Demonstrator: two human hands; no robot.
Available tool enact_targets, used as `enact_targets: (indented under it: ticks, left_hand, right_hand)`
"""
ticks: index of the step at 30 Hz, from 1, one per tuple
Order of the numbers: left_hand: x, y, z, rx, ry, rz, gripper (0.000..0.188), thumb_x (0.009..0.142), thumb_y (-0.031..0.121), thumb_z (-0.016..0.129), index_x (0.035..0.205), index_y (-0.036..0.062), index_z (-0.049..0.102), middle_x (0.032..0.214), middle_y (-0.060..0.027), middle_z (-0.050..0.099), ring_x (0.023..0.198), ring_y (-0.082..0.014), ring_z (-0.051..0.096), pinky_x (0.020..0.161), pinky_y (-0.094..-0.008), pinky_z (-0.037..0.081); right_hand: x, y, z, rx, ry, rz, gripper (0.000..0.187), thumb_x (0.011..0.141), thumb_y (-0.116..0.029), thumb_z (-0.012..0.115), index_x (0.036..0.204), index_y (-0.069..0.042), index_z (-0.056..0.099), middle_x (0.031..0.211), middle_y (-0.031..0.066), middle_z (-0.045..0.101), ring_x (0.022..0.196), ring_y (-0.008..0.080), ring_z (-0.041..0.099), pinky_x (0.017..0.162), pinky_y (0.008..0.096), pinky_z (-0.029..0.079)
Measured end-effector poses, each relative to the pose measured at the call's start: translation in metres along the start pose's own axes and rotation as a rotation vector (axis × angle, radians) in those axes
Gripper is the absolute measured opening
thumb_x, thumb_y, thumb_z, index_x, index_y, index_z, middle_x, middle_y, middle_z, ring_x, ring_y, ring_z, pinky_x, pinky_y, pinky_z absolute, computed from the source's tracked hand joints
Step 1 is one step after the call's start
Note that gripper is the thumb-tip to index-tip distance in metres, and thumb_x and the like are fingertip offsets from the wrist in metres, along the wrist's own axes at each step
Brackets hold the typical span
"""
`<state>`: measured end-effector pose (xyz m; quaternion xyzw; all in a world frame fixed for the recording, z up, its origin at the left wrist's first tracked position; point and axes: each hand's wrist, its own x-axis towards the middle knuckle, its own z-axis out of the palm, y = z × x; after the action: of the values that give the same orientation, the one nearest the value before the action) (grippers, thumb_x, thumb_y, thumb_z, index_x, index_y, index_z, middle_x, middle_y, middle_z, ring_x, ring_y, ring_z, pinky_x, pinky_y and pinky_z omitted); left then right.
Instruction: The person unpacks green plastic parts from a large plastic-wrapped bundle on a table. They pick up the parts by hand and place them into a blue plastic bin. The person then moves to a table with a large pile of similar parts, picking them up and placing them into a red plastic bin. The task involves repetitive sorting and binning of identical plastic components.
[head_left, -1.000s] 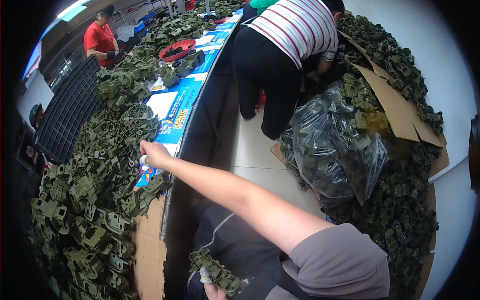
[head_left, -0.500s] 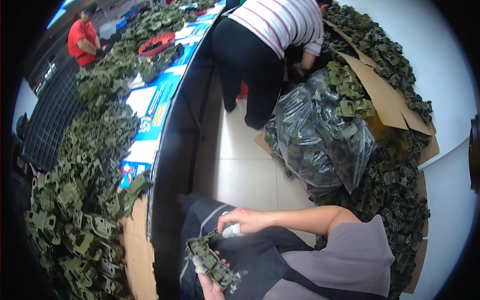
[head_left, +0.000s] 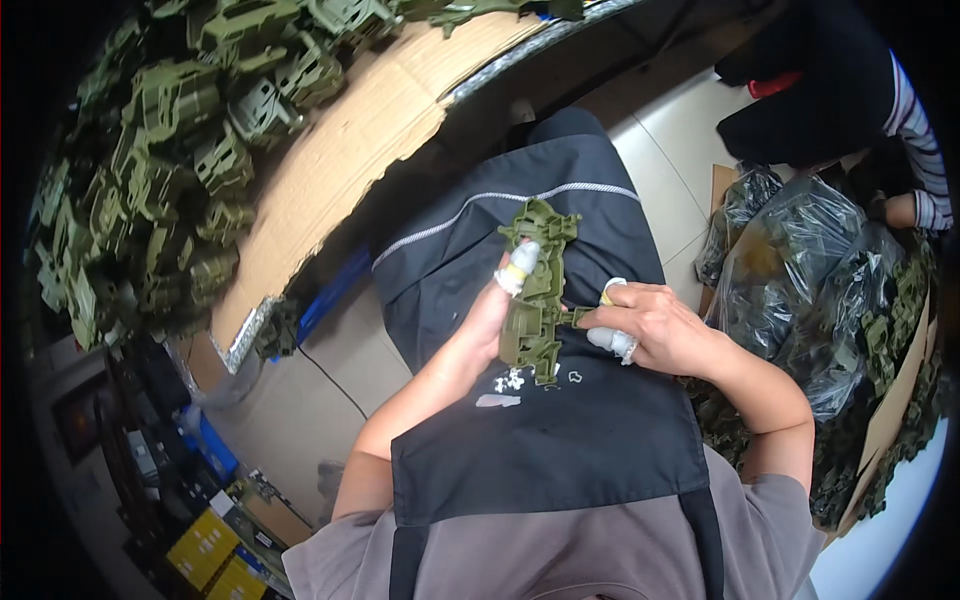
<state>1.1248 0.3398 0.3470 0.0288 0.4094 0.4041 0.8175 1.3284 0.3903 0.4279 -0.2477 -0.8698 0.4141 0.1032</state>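
Observation:
An olive-green moulded plastic part (head_left: 542,285), like a toy vehicle body with its hollow side showing, lies lengthwise over my lap. My left hand (head_left: 490,315) is closed round its left edge, thumb on top in a white and yellow finger wrap. From the right, my right hand (head_left: 660,325) pinches a small green piece (head_left: 574,317) against the part's right side, its thumb and a finger wrapped in white. Whether that piece is joined to the part, I cannot tell. My dark apron (head_left: 560,450) lies beneath, with white scraps (head_left: 508,380) on it.
Olive-green parts (head_left: 165,180) are heaped on the cardboard-edged table (head_left: 350,150) at upper left. At right stand a clear plastic bag (head_left: 790,260) of parts and more heaped parts (head_left: 830,450). A co-worker in a striped sleeve (head_left: 930,150) bends beside the bag. Yellow boxes (head_left: 205,550) sit at lower left.
The view has swung down and left toward my lap. The green part now points away from me, and my right hand has shifted from its far end to its right side.

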Motion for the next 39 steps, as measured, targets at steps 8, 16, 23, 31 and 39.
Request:
enact_targets:
  ticks: [8,16,23,31,39]
  left_hand:
    - [0.004,-0.011,0.016,-0.052,0.025,0.016,0.04,0.086,0.033,0.049,0.116,0.014,0.033,0.087,-0.0042,0.052,0.068,-0.0131,0.057,0.056,-0.0289,0.05]
    - [-0.001,-0.016,0.018,-0.077,0.08,0.034,0.038,0.086,0.027,0.049,0.118,0.014,0.034,0.086,-0.002,0.051,0.069,-0.0098,0.055,0.053,-0.0258,0.05]
    - [-0.006,-0.022,0.014,0.048,0.068,0.066,0.042,0.088,0.026,0.046,0.126,0.0148,0.032,0.097,-0.0041,0.052,0.079,-0.0117,0.055,0.06,-0.026,0.05]
    - [-0.009,0.03,0.016,-0.008,-0.211,0.429,0.054,0.087,0.049,0.028,0.122,0.0075,0.033,0.107,-0.009,0.049,0.091,-0.0214,0.055,0.075,-0.0352,0.048]
    - [-0.008,0.06,0.023,0.13,-0.069,0.704,0.057,0.085,0.048,0.037,0.122,0.0051,0.034,0.115,-0.011,0.046,0.096,-0.0241,0.053,0.08,-0.038,0.047]
  right_hand:
    - [0.007,-0.009,0.015,-0.104,-0.203,-0.054,0.03,0.054,0.003,0.056,0.084,-0.003,0.056,0.072,0.0119,0.05,0.069,0.0276,0.056,0.061,0.0369,0.046]
    - [0.013,-0.007,0.024,-0.032,-0.267,-0.008,0.022,0.056,0.002,0.056,0.077,-0.001,0.056,0.066,0.0123,0.054,0.063,0.0286,0.058,0.057,0.0374,0.047]
    - [0.0,0.01,0.042,0.034,-0.165,-0.123,0.03,0.055,0.0,0.056,0.085,-0.005,0.059,0.071,0.0116,0.057,0.065,0.0286,0.058,0.057,0.0364,0.048]
    - [0.13,0.042,-0.119,-0.433,0.501,-0.231,0.037,0.066,-0.011,0.063,0.102,-0.01,0.056,0.096,0.0119,0.056,0.092,0.0291,0.053,0.078,0.0334,0.042]
    - [0.153,0.06,-0.154,-0.425,0.366,0.17,0.067,0.065,0.005,0.051,0.127,-0.014,0.037,0.117,0.0187,0.046,0.109,0.0308,0.045,0.091,0.0338,0.036]
